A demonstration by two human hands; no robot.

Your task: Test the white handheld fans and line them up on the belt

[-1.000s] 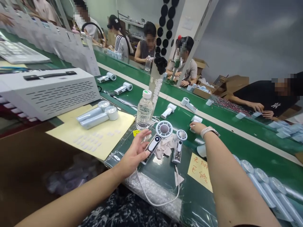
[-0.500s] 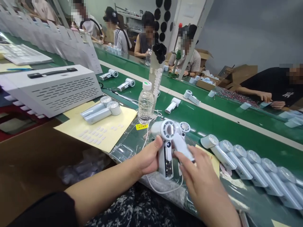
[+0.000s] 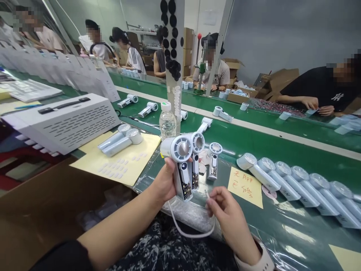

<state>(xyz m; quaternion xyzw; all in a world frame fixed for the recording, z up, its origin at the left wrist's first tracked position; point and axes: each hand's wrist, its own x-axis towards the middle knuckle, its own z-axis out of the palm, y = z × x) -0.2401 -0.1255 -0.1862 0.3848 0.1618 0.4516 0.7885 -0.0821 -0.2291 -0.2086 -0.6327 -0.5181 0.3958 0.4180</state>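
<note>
Held in the left hand, two pale-blue, round-headed plastic fans occupy the frame's centre, while the right hand, lower right of centre, pinches a thin white cable near its tip

The green tabletop is carrying a vented white case and, beside it, yellow paper. A water bottle is standing near the paper; an uncovered handheld fan is resting beside a handwritten note. Pale-blue fans are lying in a slanting row.
</note>
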